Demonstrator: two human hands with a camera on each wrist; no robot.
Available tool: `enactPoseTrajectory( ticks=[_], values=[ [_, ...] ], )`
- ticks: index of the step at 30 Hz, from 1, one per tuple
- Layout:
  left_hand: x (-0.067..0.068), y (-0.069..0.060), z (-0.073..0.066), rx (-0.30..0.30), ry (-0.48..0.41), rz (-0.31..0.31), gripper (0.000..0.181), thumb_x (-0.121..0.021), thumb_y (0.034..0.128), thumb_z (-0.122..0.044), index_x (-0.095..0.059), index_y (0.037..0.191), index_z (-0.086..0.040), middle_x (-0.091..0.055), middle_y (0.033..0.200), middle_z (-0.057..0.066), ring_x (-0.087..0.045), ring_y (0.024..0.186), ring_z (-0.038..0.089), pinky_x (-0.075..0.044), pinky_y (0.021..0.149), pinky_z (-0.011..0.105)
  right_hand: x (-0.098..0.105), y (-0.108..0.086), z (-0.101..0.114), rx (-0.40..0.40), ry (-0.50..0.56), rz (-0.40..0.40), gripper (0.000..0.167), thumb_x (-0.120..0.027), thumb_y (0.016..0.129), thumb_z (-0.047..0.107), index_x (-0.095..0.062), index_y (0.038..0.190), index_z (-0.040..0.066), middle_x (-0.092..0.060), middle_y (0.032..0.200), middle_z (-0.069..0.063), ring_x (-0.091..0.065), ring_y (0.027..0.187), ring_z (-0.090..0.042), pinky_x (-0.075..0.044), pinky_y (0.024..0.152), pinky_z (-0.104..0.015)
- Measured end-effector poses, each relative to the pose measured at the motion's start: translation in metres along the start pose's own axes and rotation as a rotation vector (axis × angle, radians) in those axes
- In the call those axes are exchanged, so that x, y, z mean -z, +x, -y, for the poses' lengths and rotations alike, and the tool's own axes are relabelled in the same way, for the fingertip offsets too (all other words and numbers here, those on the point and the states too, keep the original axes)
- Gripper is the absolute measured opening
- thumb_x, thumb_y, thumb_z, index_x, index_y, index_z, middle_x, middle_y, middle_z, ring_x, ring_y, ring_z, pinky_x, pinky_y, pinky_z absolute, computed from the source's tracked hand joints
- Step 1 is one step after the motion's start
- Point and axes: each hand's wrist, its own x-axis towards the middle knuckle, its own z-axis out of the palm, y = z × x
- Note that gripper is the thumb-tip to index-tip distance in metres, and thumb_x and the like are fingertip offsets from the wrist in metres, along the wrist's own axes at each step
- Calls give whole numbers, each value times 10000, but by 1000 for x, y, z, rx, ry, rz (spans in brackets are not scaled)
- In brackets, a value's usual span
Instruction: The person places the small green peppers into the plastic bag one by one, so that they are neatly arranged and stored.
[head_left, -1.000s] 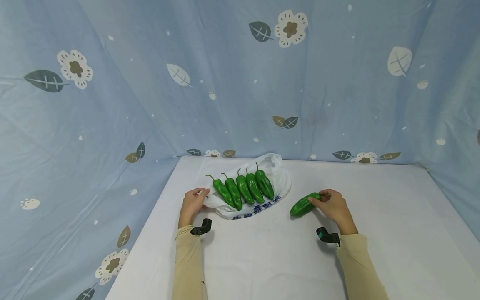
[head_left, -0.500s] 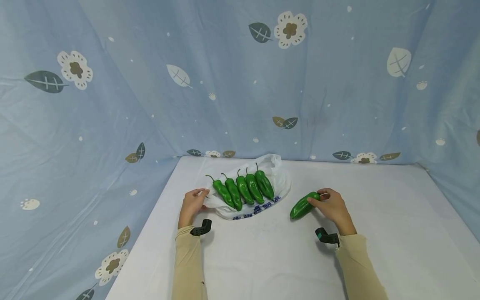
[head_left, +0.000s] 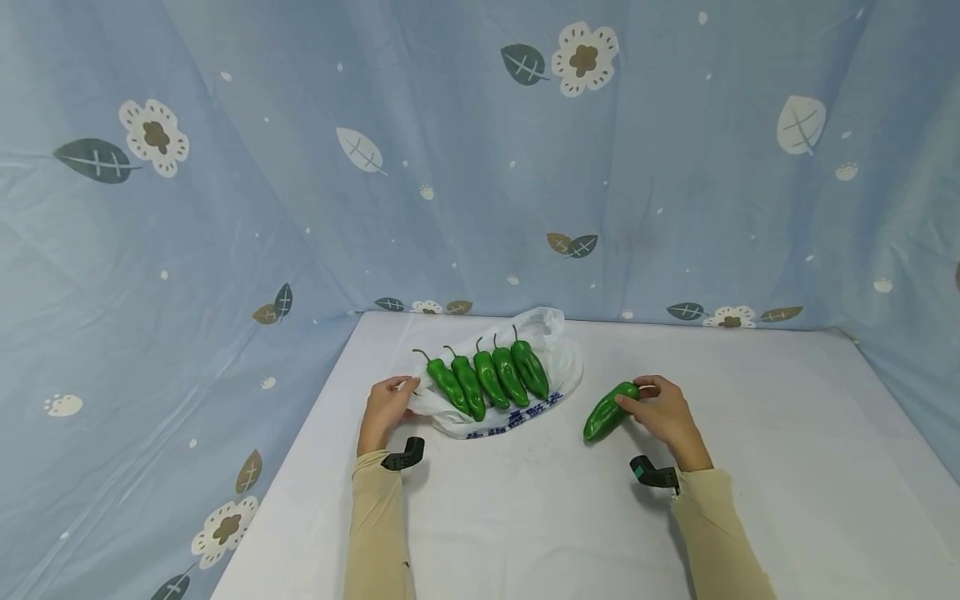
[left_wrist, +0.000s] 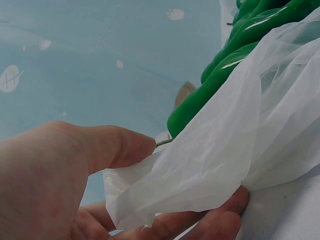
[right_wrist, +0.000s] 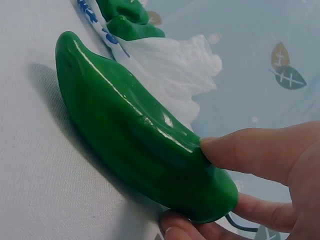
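Observation:
Pinched between thumb and fingers of my right hand [head_left: 664,413] is a green pepper [right_wrist: 140,135], gripped near its stem end, right of the bag. Its free tip points toward the near left in the head view. My left hand [head_left: 386,408] grips the left edge of a white plastic bag [left_wrist: 200,165] between thumb and fingers. Several more green peppers [head_left: 489,377] lie side by side on the bag, stems pointing away from me. Part of the leftmost pepper [left_wrist: 205,95] is hidden behind the bag's film in the left wrist view.
A white cloth [head_left: 525,517] covers the table. Blue curtains [head_left: 450,167] with leaf and flower prints hang behind it and along the sides. Blue printing [head_left: 514,417] runs along the bag's near edge. A black wrist camera [head_left: 405,454] sits on the left wrist, another camera [head_left: 654,472] on the right.
The pepper in my right hand has turned slightly, its tip swinging a little nearer to me. My left hand keeps its hold on the bag without visible movement.

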Motion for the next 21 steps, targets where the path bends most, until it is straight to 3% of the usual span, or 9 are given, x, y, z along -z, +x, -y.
enactPoseTrajectory(
  ticks=[8, 21],
  values=[
    [0, -2, -3, -9, 1, -8, 547, -590, 1018, -417, -598, 1445, -76, -521, 1512, 259, -676, 672, 112, -529, 689, 224, -1, -2, 5, -4, 5, -3, 663, -717, 965, 289, -463, 1445, -91, -572, 1353, -384, -733, 987, -349, -578, 711, -315],
    [0, -1, -1, -9, 16, -8, 554, -593, 1006, -425, -605, 1439, -80, -517, 1518, 264, -670, 665, 106, -504, 687, 218, -2, 0, 4, 25, 0, -23, 635, -704, 960, 262, -465, 1444, -73, -557, 1372, -369, -736, 885, -237, -571, 701, -270]
  ],
)
